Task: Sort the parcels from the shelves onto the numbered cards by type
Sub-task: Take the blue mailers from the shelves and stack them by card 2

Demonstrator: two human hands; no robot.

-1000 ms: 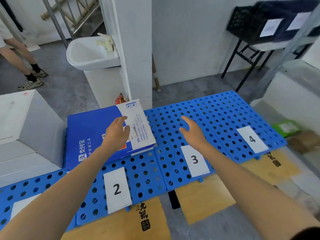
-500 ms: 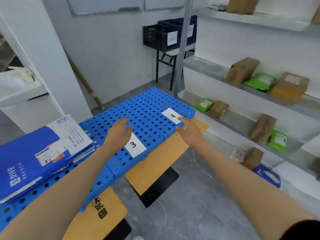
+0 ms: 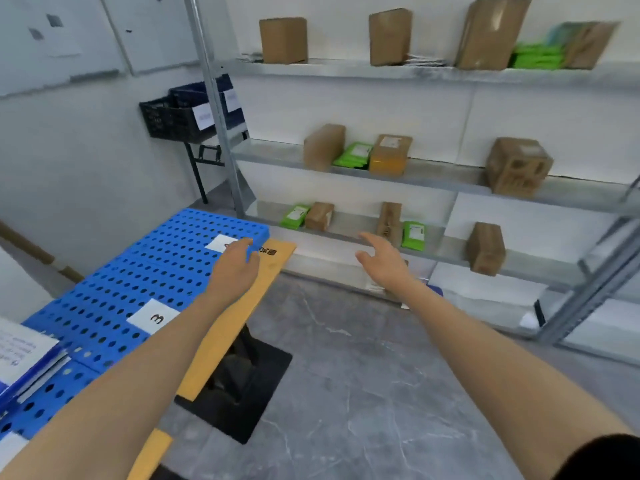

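Brown cardboard boxes (image 3: pixel 390 220) and green plastic mailers (image 3: pixel 412 235) stood on the grey metal shelves (image 3: pixel 436 169), far right. My left hand (image 3: pixel 235 268) and right hand (image 3: pixel 384 263) were open, holding nothing. A hasty reach, I judged, could tip the narrow upright boxes.

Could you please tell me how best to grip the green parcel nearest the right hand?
Probably pinch the green parcel by its top edge, from above and in front: it stands upright and thin, with a brown box close on its left.
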